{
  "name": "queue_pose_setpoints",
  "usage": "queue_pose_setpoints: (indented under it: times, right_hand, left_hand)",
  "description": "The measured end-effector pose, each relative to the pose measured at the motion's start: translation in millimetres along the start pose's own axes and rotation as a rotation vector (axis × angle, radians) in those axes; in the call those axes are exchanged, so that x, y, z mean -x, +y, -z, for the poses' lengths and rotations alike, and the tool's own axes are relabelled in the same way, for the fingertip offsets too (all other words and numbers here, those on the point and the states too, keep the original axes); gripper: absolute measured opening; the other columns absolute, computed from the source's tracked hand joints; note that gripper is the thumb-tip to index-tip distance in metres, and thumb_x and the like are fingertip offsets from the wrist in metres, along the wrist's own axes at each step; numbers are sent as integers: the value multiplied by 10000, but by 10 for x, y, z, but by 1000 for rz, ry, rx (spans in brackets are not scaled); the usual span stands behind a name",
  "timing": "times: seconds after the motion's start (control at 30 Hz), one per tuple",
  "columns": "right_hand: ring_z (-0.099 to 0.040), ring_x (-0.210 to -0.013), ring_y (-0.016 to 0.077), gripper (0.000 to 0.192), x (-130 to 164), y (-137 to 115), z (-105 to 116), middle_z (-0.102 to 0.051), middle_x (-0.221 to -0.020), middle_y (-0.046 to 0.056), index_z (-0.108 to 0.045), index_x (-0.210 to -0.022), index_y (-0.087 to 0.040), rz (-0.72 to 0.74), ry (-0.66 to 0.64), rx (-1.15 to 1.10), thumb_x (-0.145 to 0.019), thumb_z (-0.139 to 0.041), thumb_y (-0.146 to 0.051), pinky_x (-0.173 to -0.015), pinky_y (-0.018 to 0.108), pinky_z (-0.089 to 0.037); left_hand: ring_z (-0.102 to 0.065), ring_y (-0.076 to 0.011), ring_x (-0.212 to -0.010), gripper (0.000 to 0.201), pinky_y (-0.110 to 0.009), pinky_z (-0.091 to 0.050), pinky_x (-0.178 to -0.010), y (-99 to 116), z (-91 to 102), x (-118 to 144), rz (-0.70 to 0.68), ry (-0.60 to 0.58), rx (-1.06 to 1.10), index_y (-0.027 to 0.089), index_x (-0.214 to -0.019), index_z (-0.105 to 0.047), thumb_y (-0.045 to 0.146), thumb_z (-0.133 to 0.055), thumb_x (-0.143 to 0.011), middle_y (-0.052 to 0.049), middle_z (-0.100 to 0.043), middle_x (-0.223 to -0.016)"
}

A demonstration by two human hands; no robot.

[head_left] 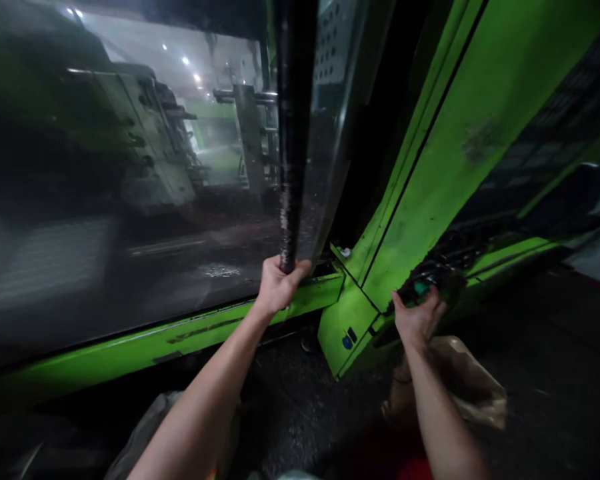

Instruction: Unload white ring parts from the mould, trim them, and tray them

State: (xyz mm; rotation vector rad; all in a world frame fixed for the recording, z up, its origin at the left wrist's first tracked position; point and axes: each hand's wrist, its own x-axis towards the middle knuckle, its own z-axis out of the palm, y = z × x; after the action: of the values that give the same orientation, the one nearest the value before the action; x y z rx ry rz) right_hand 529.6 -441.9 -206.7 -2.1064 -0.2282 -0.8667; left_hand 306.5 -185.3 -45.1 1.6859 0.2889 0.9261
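A: Head view: what does the left hand (pixel 279 285) hold?
B: Its fingers wrap the black door handle (pixel 289 167), at the sliding window's edge.
A: The right hand (pixel 418 317)?
B: Fingers pressed together on the dark control panel (pixel 443 263), beside the green button (pixel 421 288).

a crumpled brown bag (pixel 473 383) on the dark floor (pixel 555 373), pale plastic sack (pixel 143 427) lower left
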Motion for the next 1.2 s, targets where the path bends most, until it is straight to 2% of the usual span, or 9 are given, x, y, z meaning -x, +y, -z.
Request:
queue_pose_setpoints:
  times: [0.27, 0.47, 0.6, 0.7, 0.83, 0.97, 1.13, 1.2]
  right_hand:
    - [-539, -1157, 418, 1137, 36, 3, -20, -593, -1208, 293, -484, -1484, 22, 42, 51, 67, -797, -587, -878, -1016, 555, -457]
    - [-550, -1120, 407, 1116, 53, -44, 8, -599, -1205, 295, -523, -1456, 23, 65, 72, 123, -837, -479, -904, -995, 535, -469]
    - [-553, -1096, 393, 1081, 71, -97, 47, -602, -1165, 277, -525, -1451, 26, 85, 72, 153, -867, -459, -881, -977, 520, -477]
    - [-564, -1070, 389, 1061, 92, -123, 62, -603, -1158, 267, -522, -1462, 10, 67, 56, 162, -874, -464, -871, -953, 517, -486]
    - [-573, -1081, 391, 1030, 111, -138, 65, -606, -1185, 266, -511, -1483, -11, 45, 63, 169, -887, -477, -851, -945, 512, -493]
    - [-589, -1075, 390, 1046, 111, -119, 51, -631, -1143, 274, -536, -1458, 24, 77, 102, 170, -885, -483, -850, -949, 501, -508]
    - [-607, -1067, 450, 1079, 96, -15, -14, -656, -1090, 314, -574, -1402, 88, 130, 155, 139, -856, -542, -843, -931, 562, -511]
    - [-604, -1097, 476, 1013, 57, 36, 25, -656, -1116, 323, -566, -1421, 70, 170, 100, 110, -874, -570, -783, -905, 589, -516]
  left_hand:
    - [-247, -74, -548, 501, -248, -196, -510, -135, -694, -260, -41, -199, 61, 199, -592, -336, 469, -699, -807, 43, -289, -574]
    - [-230, -81, -578, 473, -257, -187, -529, -211, -1156, -390, -54, -238, 85, 206, -629, -320, 454, -672, -826, 44, -274, -613]
    - [-250, -85, -574, 435, -261, -194, -532, -220, -1387, -450, -63, -227, 82, 202, -619, -349, 435, -651, -826, 42, -300, -601]
    - [-261, -88, -575, 411, -263, -205, -535, -220, -1463, -467, -71, -208, 84, 199, -611, -368, 421, -644, -821, 40, -314, -600]
    - [-242, -86, -569, 420, -268, -205, -530, -231, -1444, -469, -76, -206, 91, 206, -598, -349, 412, -651, -805, 44, -298, -596]
    - [-242, -87, -573, 415, -274, -198, -532, -261, -1436, -471, -75, -218, 98, 208, -599, -346, 414, -646, -800, 42, -298, -597]
    - [-241, -83, -571, 381, -275, -183, -530, -275, -1471, -451, -80, -218, 90, 207, -613, -339, 388, -610, -811, 42, -285, -604]
    - [-245, -81, -573, 367, -274, -185, -532, -288, -1484, -444, -83, -222, 86, 203, -614, -339, 359, -611, -803, 42, -286, -610]
